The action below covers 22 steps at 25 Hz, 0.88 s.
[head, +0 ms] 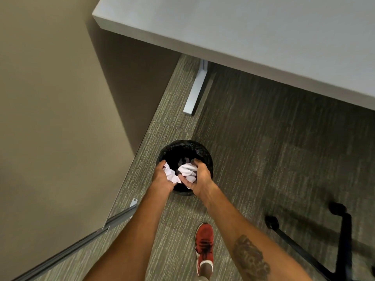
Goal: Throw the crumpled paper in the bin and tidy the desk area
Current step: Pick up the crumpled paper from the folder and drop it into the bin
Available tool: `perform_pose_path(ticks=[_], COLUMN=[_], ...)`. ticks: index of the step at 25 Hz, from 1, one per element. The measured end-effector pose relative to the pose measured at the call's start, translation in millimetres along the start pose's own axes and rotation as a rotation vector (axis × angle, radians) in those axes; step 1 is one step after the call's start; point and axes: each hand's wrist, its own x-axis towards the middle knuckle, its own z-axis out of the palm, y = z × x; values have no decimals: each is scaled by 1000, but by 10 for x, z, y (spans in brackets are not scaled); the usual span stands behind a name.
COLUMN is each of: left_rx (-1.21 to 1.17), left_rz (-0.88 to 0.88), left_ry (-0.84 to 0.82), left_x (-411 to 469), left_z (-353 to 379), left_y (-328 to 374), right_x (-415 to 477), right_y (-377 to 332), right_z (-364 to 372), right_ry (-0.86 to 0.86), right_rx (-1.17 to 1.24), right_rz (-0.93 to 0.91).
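Directly above the black bin [183, 147], the left hand [162, 177] and right hand [199, 179] each have fingers curled around crumpled paper [187, 171].

Open carpet [263, 149] mid-frame, right of the bin [203, 151]. Wall [50, 98] crowds the left, desk [253, 37] overhangs upper right, its leg [195, 92] beyond the bin, chair base [324, 250] lower right.

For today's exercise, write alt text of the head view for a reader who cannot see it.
Both hands, left and right, each hold crumpled white paper over a black-lined bin on grey carpet. A grey desk stands beyond; a red shoe shows below.
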Motion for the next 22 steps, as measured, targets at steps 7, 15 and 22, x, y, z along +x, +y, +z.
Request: perform_pose_path(ticks=[7, 15, 22], left_rx=[62, 10, 49], left_rz=[-12, -10, 75], left_ry=[26, 55, 112], left_x=[182, 201, 1], left_z=[-69, -52, -101], left_y=[22, -15, -262], right_x=[7, -101, -298], right_y=[-12, -73, 29], right_z=[-37, -260, -556], right_ry=[-33, -90, -102], right_rx=[7, 115, 84], right_rz=[-35, -49, -75])
